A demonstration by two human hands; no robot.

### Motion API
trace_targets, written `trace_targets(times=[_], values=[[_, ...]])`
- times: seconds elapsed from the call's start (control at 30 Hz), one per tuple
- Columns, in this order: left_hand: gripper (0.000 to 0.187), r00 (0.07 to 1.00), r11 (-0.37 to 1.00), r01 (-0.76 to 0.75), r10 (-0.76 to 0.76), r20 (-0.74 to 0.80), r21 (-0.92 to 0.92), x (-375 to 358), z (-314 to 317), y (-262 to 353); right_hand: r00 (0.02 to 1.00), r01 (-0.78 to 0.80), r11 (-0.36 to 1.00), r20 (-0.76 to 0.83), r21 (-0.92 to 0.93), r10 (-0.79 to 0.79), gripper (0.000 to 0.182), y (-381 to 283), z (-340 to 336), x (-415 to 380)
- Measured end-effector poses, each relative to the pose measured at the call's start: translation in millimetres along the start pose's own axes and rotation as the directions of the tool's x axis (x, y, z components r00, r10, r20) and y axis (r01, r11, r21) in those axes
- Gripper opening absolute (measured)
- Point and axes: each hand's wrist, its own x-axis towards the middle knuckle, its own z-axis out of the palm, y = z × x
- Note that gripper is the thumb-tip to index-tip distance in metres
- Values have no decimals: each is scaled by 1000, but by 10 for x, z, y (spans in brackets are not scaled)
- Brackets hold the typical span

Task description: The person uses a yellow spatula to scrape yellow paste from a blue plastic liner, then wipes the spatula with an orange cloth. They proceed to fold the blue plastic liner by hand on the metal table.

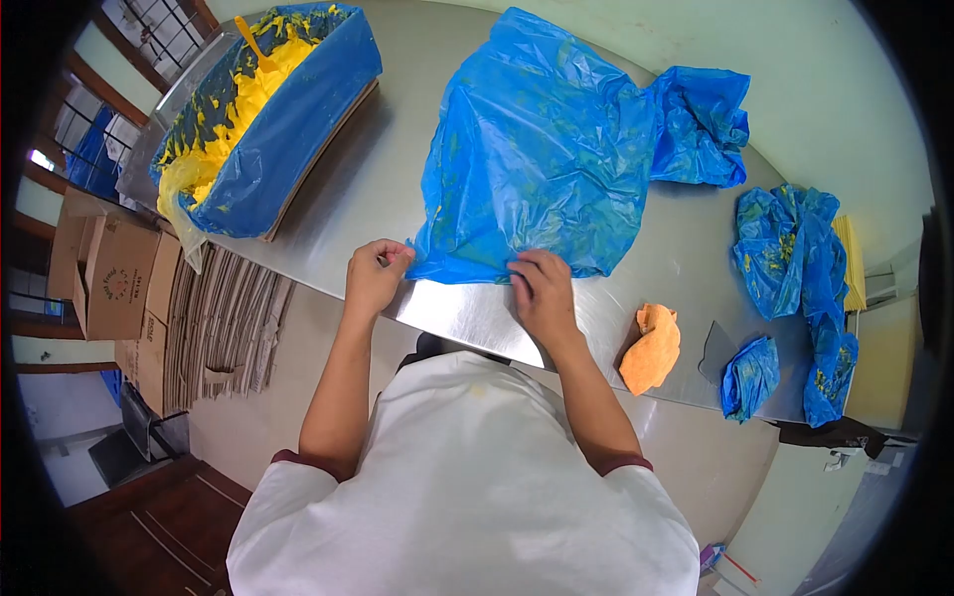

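A large blue plastic sheet [542, 149], smeared with yellow, lies spread on the steel table [358, 189] in front of me. My left hand [375, 276] pinches its near left corner at the table's front edge. My right hand [542, 288] presses fingers down on the sheet's near edge, a little to the right. Both hands grip the plastic.
A cardboard box lined with blue plastic [268, 109] holds yellow paste at the far left. An orange cloth [651, 348] lies right of my right hand. Crumpled blue bags [795, 268] and a metal scraper [717, 348] sit at the right. Flattened cartons [214, 318] stack on the floor.
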Motion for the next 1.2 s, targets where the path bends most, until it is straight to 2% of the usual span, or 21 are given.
trace_targets(times=[0.07,0.17,0.27,0.37,0.57,0.8,0.9,1.0,1.1,1.2], values=[[22,1000,1000,8,-8,21,19,-12,-7,-36,998,-5,1000,-66,-5,5,25,32,-128,-39],[23,998,998,33,-35,43,56,-62,-12,-26,997,-45,984,-67,-174,33,26,69,-407,-26],[24,994,994,53,-62,85,96,-78,-27,79,999,-24,942,23,-334,34,26,100,-542,43],[25,991,988,67,-82,108,137,-65,-12,126,998,0,942,53,-335,19,22,285,-486,32],[24,986,962,40,-83,147,271,-65,-8,91,997,-56,965,37,-257,68,15,357,-467,58],[21,989,923,35,-87,121,384,-180,40,179,992,-126,981,4,-147,128,15,445,-415,4],[22,990,928,42,-87,108,370,-179,61,181,988,-134,981,64,-143,144,19,454,-431,11],[23,992,942,65,-97,84,328,-152,65,145,984,-115,980,120,-165,135,26,301,-525,84],[23,992,940,61,-93,81,337,-155,58,170,994,-1,997,110,-74,9,32,52,-454,183],[23,993,932,41,-77,86,361,-163,63,172,974,60,993,222,-101,-36,35,-138,-261,212]])
